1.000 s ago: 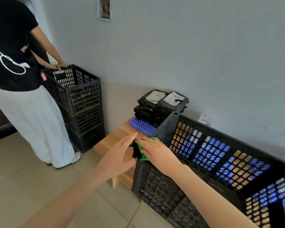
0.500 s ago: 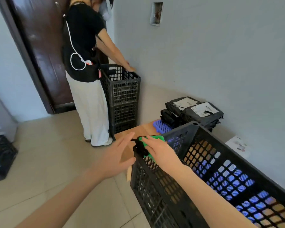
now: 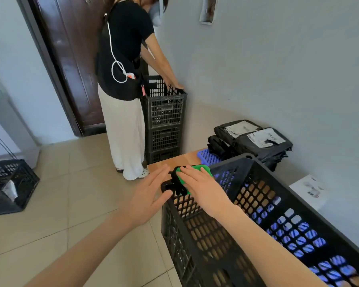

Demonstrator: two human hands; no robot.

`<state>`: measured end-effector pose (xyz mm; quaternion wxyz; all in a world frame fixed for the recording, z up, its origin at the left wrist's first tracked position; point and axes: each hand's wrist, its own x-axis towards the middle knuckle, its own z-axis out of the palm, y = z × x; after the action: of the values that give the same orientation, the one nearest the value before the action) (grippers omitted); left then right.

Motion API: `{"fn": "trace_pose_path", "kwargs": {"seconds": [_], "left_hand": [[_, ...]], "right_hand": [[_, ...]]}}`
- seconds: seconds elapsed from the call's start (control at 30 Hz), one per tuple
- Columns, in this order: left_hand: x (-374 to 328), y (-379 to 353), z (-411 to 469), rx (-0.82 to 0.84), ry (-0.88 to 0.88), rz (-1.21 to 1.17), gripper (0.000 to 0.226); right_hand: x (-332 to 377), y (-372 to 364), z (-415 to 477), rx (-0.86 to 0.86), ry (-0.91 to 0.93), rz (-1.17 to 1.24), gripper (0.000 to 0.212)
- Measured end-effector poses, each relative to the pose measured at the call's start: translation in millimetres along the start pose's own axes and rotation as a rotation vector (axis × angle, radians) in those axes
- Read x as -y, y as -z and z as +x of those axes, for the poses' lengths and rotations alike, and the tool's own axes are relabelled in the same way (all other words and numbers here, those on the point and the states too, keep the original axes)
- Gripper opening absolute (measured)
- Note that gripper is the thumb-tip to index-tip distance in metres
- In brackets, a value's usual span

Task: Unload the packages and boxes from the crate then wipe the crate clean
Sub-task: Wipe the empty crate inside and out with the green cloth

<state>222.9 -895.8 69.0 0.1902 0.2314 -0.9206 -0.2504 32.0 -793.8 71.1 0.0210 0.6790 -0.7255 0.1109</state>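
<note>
Crate (image 3: 207,235): black, lattice-walled, fills lower right of frame, sits tipped rather than flat. No package shows in the part of its inside that is visible.

Cloth (image 3: 198,169): green, lying over the crate's far-left corner rim, centre of frame.

Right hand (image 3: 203,189): flat on the cloth, fingers straight, pressing it to the rim.

Left hand (image 3: 149,195): fingers spread wide, holds nothing, just beside the crate's outer corner; thumb at or near the wall, contact not certain.

Packages (image 3: 257,139): black, white labels, stacked right of centre against the wall, on a blue mat (image 3: 207,157) over a wooden board (image 3: 174,162). Well clear of the crate.

Judgement: unloading looks done; wiping is under way at the rim corner. Rest of rim, walls and floor likely left.

Elsewhere: paper sheet (image 3: 309,189) at right edge; second person (image 3: 122,79) upper centre, hands on a crate stack (image 3: 164,112); another crate (image 3: 8,183) at left edge.
</note>
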Motion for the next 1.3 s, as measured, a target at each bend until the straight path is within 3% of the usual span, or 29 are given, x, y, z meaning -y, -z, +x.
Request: {"fn": "trace_pose_path", "kwargs": {"seconds": [0.17,0.37,0.6,0.87,1.03,1.17,1.3], "left_hand": [[-1,-15,31,0.007,-0.032,0.049,0.062],[11,-39,48,0.157,-0.026,0.016,0.064],[7,-38,44,0.125,-0.048,-0.151,0.069],[9,-39,43,0.011,-0.122,-0.035,0.077],[10,-36,38,-0.045,-0.077,-0.049,0.081],[11,-34,14,-0.059,0.026,0.018,0.082],[4,-26,-3,-0.047,0.149,0.079,0.082]], "right_hand": [[-40,0,-4,-0.061,-0.144,-0.069,0.046],[-109,20,-18,0.043,-0.341,-0.290,0.050],[-144,31,-2,0.121,-0.619,-0.208,0.051],[-39,3,3,0.017,-0.340,-0.090,0.058],[5,-4,8,0.044,-0.190,-0.025,0.050],[-2,-2,7,0.036,-0.131,-0.071,0.048],[-58,7,0,0.082,-0.222,-0.174,0.048]]}}
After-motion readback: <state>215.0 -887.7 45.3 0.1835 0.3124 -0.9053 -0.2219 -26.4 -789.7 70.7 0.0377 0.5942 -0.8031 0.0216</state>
